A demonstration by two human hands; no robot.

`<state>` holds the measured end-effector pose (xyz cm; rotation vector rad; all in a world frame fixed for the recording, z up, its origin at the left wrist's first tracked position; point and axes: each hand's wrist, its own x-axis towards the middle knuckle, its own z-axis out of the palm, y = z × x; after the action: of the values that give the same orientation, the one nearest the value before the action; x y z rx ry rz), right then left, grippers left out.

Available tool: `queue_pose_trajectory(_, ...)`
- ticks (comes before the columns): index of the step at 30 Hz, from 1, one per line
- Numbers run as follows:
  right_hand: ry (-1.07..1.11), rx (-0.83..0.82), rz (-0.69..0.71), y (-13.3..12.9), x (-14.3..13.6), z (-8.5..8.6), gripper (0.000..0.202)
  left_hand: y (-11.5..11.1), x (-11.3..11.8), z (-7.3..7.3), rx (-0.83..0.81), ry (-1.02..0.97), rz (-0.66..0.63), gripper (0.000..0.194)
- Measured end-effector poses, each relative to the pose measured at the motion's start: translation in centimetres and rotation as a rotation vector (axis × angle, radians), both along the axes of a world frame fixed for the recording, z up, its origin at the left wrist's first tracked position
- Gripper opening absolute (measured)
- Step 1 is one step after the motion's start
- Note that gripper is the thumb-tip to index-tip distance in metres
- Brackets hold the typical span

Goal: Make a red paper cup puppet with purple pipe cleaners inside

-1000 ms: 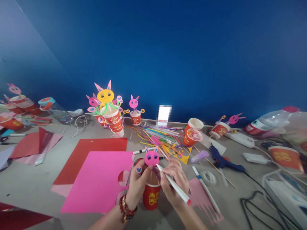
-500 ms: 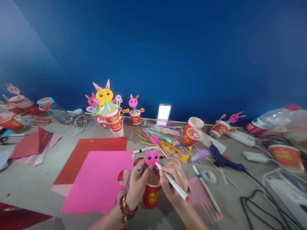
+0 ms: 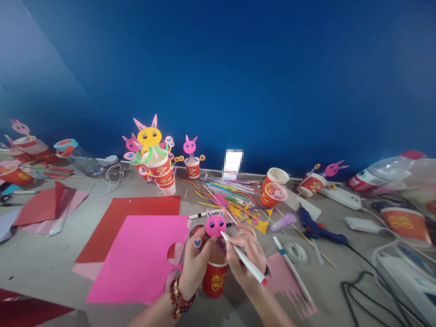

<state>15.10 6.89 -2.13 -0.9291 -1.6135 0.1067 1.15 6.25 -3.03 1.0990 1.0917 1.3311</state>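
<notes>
One worktop (image 3: pixel 44 268), red cup (image 3: pixel 213 287) stood toward near edge. Marker (image 3: pixel 251 267) is pinched in right hand's (image 3: pixel 248 249) closed grip, tip just nudged left; rabbit face (image 3: pixel 215 224) above cup is held in left hand's (image 3: pixel 195 260) closed grip. Its lower half is apparently being worked.

Red cup (image 3: pixel 214 279) partly behind left grip (image 3: pixel 195 259)

I've got a bare lane of table (image 3: pixel 76 227) on L, btwn red paper stack (image 3: pixel 42 206) & big red sheet (image 3: pixel 112 227); a hand fits thru. Red paper cup (image 3: pixel 214 282) stands btwn L hand (image 3: pixel 195 259) & R hand (image 3: pixel 248 254), blocking a low crossing. Fwd, straw pile (image 3: pixel 233 190)'s in my way; on R, blue glue gun (image 3: pixel 311 227) & blue-banded marker (image 3: pixel 292 269)
</notes>
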Motion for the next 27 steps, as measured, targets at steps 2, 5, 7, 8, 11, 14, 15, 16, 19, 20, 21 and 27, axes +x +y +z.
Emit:
queue_pose_trajectory(2,-0.003,-0.001,-0.006,-0.15,0.04,0.19,0.017,0.00,-0.01,-0.13,0.000,0.010,0.014,0.017)
queue_pose_trajectory(5,-0.005,-0.001,-0.014,-0.34,0.16,0.46,0.017,-0.02,-0.03,-0.48,-0.007,0.020,0.026,0.020)
queue_pose_trajectory(7,-0.003,-0.009,-0.017,-0.36,0.23,0.49,0.016,-0.05,-0.06,-0.68,-0.008,0.024,0.026,0.022)
queue_pose_trajectory(8,0.002,-0.015,-0.018,-0.34,0.24,0.45,0.016,-0.06,-0.07,-0.73,-0.007,0.026,0.027,0.024)
queue_pose_trajectory(11,0.018,-0.027,-0.017,-0.21,0.19,0.23,0.016,-0.08,-0.08,-0.67,-0.006,0.035,0.033,0.026)
queue_pose_trajectory(14,0.011,-0.006,-0.011,-0.14,0.09,0.12,0.018,-0.07,-0.04,-0.41,-0.008,0.038,0.035,0.027)
queue_pose_trajectory(15,0.007,-0.003,-0.010,-0.14,0.08,0.14,0.018,-0.06,-0.02,-0.34,-0.006,0.037,0.034,0.027)
queue_pose_trajectory(16,0.005,-0.003,-0.010,-0.16,0.07,0.18,0.018,-0.06,-0.01,-0.28,-0.003,0.036,0.034,0.027)
queue_pose_trajectory(19,0.009,-0.016,-0.012,-0.18,0.09,0.32,0.017,-0.04,0.00,-0.30,-0.009,0.027,0.026,0.026)
queue_pose_trajectory(20,0.009,-0.014,-0.010,-0.17,0.11,0.34,0.017,-0.04,0.00,-0.37,-0.011,0.025,0.024,0.026)
queue_pose_trajectory(21,0.007,-0.012,-0.008,-0.15,0.12,0.35,0.017,-0.03,-0.01,-0.45,-0.014,0.024,0.021,0.027)
queue_pose_trajectory(27,0.003,-0.018,-0.016,-0.09,0.15,0.23,0.016,-0.07,0.00,-0.76,-0.022,0.044,0.024,0.026)
